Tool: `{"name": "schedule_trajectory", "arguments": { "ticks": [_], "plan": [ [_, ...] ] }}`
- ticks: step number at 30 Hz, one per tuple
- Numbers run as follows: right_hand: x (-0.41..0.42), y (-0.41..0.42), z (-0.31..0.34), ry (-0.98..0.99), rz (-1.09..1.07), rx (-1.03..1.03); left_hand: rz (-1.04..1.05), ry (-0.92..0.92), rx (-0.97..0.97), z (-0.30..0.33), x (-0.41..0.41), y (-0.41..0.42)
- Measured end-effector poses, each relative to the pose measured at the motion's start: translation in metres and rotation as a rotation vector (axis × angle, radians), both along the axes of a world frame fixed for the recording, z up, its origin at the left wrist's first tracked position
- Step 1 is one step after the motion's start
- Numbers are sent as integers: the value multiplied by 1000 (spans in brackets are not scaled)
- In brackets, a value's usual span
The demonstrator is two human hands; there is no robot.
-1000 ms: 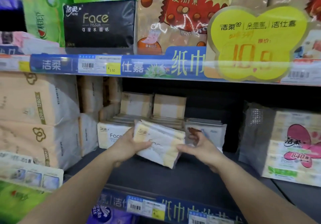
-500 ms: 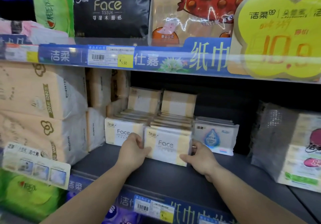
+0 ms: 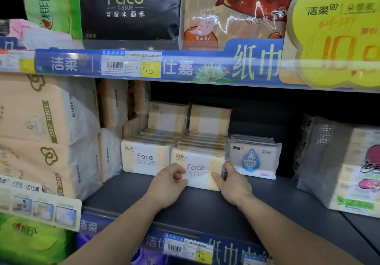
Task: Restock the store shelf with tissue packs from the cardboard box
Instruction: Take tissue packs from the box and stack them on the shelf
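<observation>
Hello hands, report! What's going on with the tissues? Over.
Left hand and right hand both on front Face pack. Pack upright on shelf, beside its neighbour pack. Nothing in the way.

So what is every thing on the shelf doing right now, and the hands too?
Front Face tissue pack: upright on the shelf, held at both ends.
Left hand: fingers curled on the pack's left end.
Right hand: holding the pack's right end.
Neighbouring Face pack: upright, untouched.
Blue-drop tissue pack: upright, beside the right hand.
Shelf: bare in front.
</observation>
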State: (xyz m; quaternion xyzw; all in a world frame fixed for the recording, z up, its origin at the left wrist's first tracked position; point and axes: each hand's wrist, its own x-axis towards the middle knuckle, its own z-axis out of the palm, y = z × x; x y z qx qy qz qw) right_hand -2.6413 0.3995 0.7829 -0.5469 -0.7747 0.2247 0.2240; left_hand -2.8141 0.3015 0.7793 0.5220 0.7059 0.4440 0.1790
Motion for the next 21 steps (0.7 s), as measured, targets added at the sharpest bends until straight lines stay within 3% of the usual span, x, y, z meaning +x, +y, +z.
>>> {"name": "schedule_trajectory", "arguments": {
  "ticks": [4, 9, 13, 18, 21],
  "plan": [
    [0, 3, 0, 12, 13, -39, -68, 170, -53, -2, 4, 3],
    [21, -8, 10, 183, 93, -167, -66, 209, -87, 7, 12, 5],
    [60, -26, 12, 152, 61, -106, -47, 248, -130, 13, 44, 4],
    [150, -60, 26, 220, 4, 51, -108, 394, -87, 32, 141, 1],
    [243, -86, 31, 145, -69, 144, -167, 553, -100, 40, 239, -7]
  ]
}}
